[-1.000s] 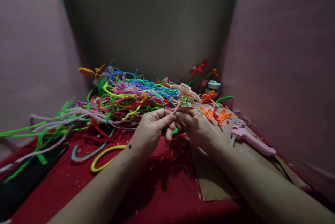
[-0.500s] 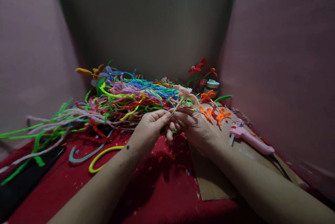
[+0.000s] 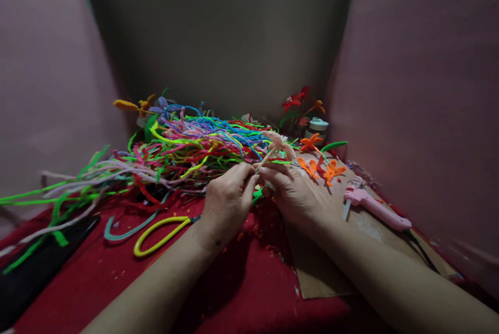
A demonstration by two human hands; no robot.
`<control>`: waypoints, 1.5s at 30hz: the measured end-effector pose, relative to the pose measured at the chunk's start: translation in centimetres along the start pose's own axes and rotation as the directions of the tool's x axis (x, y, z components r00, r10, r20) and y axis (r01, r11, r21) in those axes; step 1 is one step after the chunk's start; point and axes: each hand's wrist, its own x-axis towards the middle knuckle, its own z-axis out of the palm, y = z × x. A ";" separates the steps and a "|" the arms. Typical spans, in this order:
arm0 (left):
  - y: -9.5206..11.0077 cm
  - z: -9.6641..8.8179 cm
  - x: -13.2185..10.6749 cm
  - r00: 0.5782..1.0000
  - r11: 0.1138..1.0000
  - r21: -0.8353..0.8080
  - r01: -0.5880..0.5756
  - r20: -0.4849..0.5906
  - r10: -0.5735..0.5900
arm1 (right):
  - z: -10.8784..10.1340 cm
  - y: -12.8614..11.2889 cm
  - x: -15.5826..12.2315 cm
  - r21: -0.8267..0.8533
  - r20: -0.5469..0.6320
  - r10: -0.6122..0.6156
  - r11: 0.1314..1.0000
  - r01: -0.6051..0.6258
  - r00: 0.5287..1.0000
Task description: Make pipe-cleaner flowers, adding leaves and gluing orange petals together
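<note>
A pale peach pipe-cleaner flower point(image 3: 277, 141) with white tips at its centre leans up and to the right above my fingers. My left hand point(image 3: 230, 193) pinches the lower end of its stem, its back turned toward me. Close against it, my right hand point(image 3: 294, 191) grips the same stem between thumb and fingers. A short green piece point(image 3: 258, 195) shows below the fingertips; whether it joins the stem I cannot tell. Behind the hands lies a big heap of coloured pipe cleaners point(image 3: 210, 139).
A pink glue gun point(image 3: 376, 210) rests on a cardboard sheet point(image 3: 319, 277) at right, near orange flowers point(image 3: 311, 142) and a lidded jar point(image 3: 317, 127). Yellow-handled scissors or pliers point(image 3: 161, 238) lie left on the red cloth point(image 3: 117, 277), beside a black flat object point(image 3: 42, 264).
My left hand has rolled over, its back now facing up and its fingers closer around the stem. The flower has barely shifted.
</note>
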 end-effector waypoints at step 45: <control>0.8 -1.3 1.3 0.844 0.541 -0.657 0.525 0.483 -0.232 | -0.9 1.4 1.1 0.086 0.236 -0.044 0.996 0.025 0.971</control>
